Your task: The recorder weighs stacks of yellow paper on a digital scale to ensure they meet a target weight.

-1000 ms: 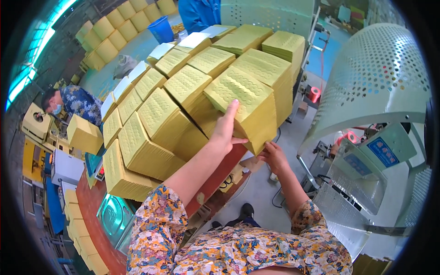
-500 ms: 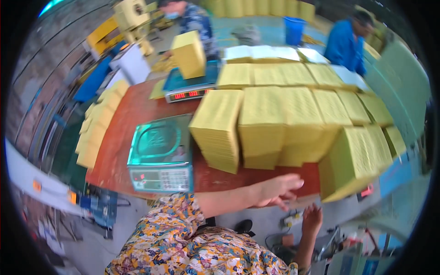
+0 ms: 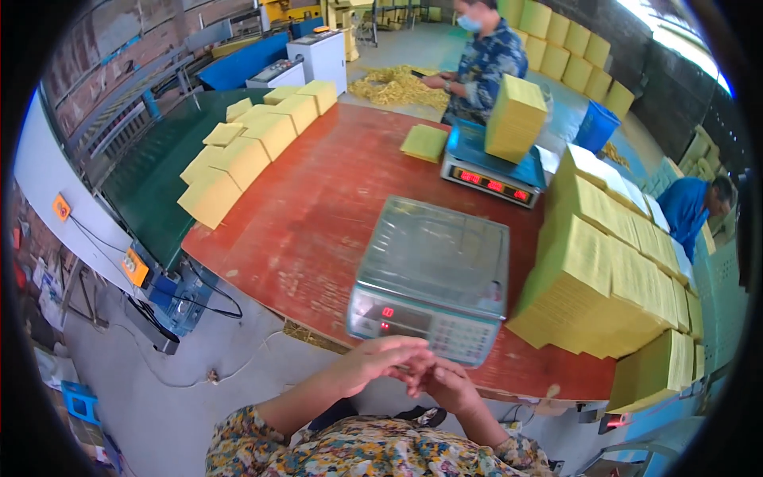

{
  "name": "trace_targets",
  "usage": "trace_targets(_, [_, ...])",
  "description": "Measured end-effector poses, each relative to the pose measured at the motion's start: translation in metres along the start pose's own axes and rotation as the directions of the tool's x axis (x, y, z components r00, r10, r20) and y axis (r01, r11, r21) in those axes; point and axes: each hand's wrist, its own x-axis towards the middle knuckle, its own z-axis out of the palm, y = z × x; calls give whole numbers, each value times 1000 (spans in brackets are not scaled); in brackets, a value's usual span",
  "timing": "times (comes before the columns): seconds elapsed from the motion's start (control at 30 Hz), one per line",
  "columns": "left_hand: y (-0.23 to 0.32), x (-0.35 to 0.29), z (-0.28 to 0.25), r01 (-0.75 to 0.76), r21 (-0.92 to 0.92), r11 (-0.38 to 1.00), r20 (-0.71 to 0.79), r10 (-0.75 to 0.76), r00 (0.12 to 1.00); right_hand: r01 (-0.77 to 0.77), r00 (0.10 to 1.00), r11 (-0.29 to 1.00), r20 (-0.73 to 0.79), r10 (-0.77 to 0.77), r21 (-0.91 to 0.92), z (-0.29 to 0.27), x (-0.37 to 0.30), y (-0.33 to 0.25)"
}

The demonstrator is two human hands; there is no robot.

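Observation:
My left hand (image 3: 387, 362) and my right hand (image 3: 447, 385) meet in front of the near scale (image 3: 433, 254), at the table's front edge. The left one is open, its fingers stretched over toward the right. Loosely bent fingers show on my right hand, partly overlapped by the left, and nothing is visible in either. The near scale has a bare clear-covered pan and a lit red display. To the right stand tall stacks of yellow paper (image 3: 584, 262). Behind, a second scale (image 3: 491, 184) with red digits bears a yellow paper stack (image 3: 515, 119).
Yellow paper bundles (image 3: 238, 155) line the green conveyor belt (image 3: 151, 175) left of the red table (image 3: 294, 230). A flat yellow sheet pile (image 3: 424, 142) lies by the far scale. One person (image 3: 497, 60) stands behind the table, another (image 3: 687, 208) bends at the right. A blue bin (image 3: 596, 127) stands behind.
The view has swung left, so the scales and stacks sit farther right. My hands, apart near the right-hand stacks before, have come together in front of the near scale.

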Motion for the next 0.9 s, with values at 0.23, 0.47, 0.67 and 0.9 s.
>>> trace_targets(0.23, [42, -148, -139, -263, -24, 964, -420, 229, 878, -178, 970, 975, 187, 152, 131, 119, 181, 92])
trace_targets(0.47, [72, -194, -204, -340, 23, 940, -585, 289, 758, -278, 948, 960, 154, 278, -19, 165, 275, 108])
trace_targets(0.67, [100, -235, -254, -390, 84, 917, -717, 328, 616, -340, 926, 940, 189, 328, 35, 193, 331, 131])
trace_targets(0.9, [168, -269, -358, -140, 563, 815, -783, 580, 224, -313, 946, 944, 53, 319, -102, 217, 405, 139])
